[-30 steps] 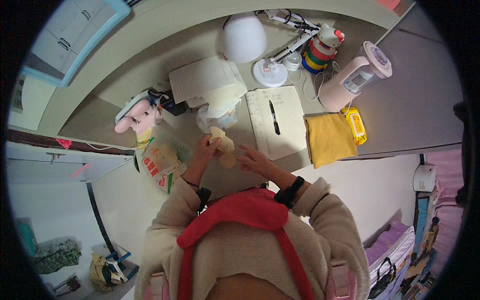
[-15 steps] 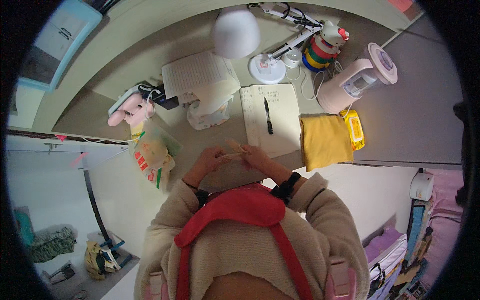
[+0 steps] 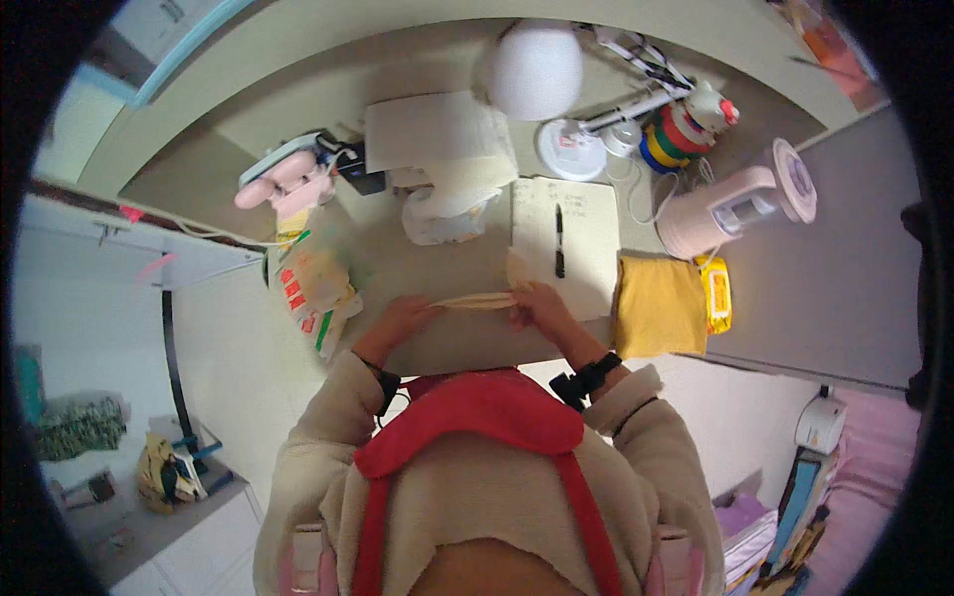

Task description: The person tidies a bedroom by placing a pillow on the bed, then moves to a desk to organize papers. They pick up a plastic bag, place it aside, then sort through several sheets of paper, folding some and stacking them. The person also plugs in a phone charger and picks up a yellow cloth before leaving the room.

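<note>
My left hand (image 3: 405,318) and my right hand (image 3: 544,306) hold the two ends of a thin, pale cream strip (image 3: 475,300), drawn out level between them over the desk's front part. A pale flap of it seems to stick up above my right fingers; its exact kind cannot be made out. Close to my right hand lies an open notebook (image 3: 591,233) with a black pen (image 3: 559,241) on it. On the left, nearest my left hand, is a clear plastic bag (image 3: 313,283) with red and green print and something light brown inside.
A folded yellow cloth (image 3: 661,306) and a yellow wipes pack (image 3: 717,295) lie right of the notebook. Behind stand a pink blender (image 3: 711,214), a white desk lamp (image 3: 571,149) and a stacking-ring toy (image 3: 671,139). A paper stack (image 3: 437,139) covers the back middle.
My hands have moved apart, and the strip between them has become longer and straighter. The whole view has shifted a little.
</note>
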### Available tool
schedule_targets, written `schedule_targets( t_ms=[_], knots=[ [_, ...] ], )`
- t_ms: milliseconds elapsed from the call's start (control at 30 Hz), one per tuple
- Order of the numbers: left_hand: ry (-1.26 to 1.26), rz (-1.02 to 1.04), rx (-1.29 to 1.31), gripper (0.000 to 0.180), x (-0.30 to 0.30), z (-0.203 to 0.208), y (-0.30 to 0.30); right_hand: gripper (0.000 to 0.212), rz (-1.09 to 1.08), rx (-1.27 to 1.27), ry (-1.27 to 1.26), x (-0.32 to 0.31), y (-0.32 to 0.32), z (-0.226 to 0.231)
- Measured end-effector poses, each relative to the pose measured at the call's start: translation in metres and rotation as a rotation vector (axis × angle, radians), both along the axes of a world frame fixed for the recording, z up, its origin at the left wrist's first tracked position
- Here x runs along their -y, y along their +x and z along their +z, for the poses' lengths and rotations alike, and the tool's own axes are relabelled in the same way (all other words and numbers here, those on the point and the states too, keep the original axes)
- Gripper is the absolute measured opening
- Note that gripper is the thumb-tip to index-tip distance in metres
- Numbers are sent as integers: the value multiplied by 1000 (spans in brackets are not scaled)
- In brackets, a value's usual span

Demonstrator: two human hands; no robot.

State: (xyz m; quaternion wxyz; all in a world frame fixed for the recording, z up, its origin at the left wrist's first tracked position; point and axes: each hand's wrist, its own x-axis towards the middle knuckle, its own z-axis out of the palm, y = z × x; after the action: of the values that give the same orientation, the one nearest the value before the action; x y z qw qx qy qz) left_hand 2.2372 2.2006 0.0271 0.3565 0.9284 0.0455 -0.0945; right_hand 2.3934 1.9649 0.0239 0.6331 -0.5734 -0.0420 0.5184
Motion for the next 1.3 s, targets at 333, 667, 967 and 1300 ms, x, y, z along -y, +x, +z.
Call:
schedule_targets(
  t_ms=[333, 667, 967, 1300],
  knots=[
    [-210, 203, 157, 34, 26, 8, 40, 36, 665, 951, -350, -57, -40, 6],
    [411, 450, 260, 16, -28, 100, 113, 43, 365, 577, -265, -14, -16, 22],
    [747, 346, 318, 27, -85, 42, 186, 27, 188, 612, -191, -18, 23, 31],
    [637, 297, 509, 18, -71, 90, 157, 31, -77, 357, -1, -47, 30, 57]
  ],
)
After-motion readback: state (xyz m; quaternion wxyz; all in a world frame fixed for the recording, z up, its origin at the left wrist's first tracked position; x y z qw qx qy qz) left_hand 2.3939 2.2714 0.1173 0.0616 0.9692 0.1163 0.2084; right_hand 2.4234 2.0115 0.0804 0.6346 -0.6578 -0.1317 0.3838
